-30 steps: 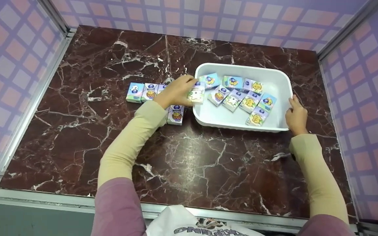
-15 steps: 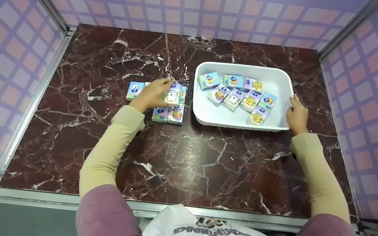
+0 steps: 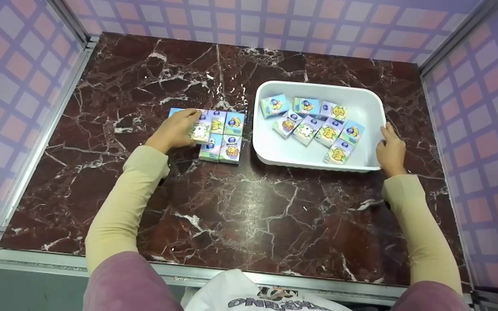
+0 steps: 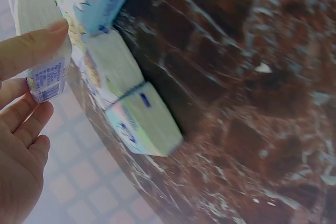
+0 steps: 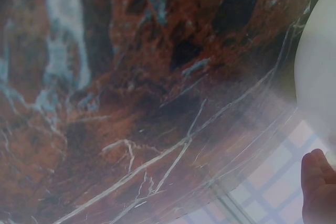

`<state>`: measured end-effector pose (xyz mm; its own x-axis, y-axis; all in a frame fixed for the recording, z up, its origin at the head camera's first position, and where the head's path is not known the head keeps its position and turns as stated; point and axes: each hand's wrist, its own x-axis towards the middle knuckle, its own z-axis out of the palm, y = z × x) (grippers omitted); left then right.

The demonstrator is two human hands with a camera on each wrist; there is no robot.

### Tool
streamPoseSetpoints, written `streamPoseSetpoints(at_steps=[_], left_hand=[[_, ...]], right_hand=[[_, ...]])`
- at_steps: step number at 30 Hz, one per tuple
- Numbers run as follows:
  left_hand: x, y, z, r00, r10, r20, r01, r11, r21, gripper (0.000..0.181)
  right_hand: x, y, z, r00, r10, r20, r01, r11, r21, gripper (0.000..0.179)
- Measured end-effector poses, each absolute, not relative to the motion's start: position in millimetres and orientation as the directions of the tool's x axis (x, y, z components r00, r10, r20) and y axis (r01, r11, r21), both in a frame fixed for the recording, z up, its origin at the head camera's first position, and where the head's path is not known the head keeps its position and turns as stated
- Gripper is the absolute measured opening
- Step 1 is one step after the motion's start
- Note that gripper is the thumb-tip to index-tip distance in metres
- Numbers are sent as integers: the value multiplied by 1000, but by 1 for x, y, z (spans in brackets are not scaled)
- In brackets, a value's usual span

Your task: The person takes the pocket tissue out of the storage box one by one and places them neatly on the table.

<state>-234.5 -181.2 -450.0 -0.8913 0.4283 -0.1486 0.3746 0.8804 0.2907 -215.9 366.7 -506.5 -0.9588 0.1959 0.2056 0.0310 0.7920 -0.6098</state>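
My left hand [image 3: 175, 129] pinches a small tissue pack [image 3: 199, 133] with a white cartoon figure, over the left part of a group of packs on the table. In the left wrist view, thumb and fingers hold this pack [image 4: 47, 80] by its sides, barcode end showing, apart from the packs beyond. Two rows make up the group, including a front pack [image 3: 230, 150]; the hand hides part of the back row. My right hand [image 3: 391, 153] holds the right rim of a white plastic tub [image 3: 275, 157]. Several tissue packs [image 3: 327, 133] lie loosely inside it.
The dark red marbled table [image 3: 249, 216] has a metal front edge [image 3: 50, 261]. Checkered purple panels [image 3: 249, 26] rise at the back and both sides. The tub stands just right of the pack group, with a narrow gap between.
My left hand has carried the tissue pack leftward from the tub's left rim to above the left part of the group. My right hand and the tub stay in place.
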Motion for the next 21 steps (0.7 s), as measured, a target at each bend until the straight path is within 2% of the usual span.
streamPoseSetpoints(at_steps=[21], left_hand=[[-212, -210, -472, -915, 369, -164, 304, 897, 321, 87]], right_hand=[[-215, 366, -506, -961, 205, 188, 50, 790, -610, 44]])
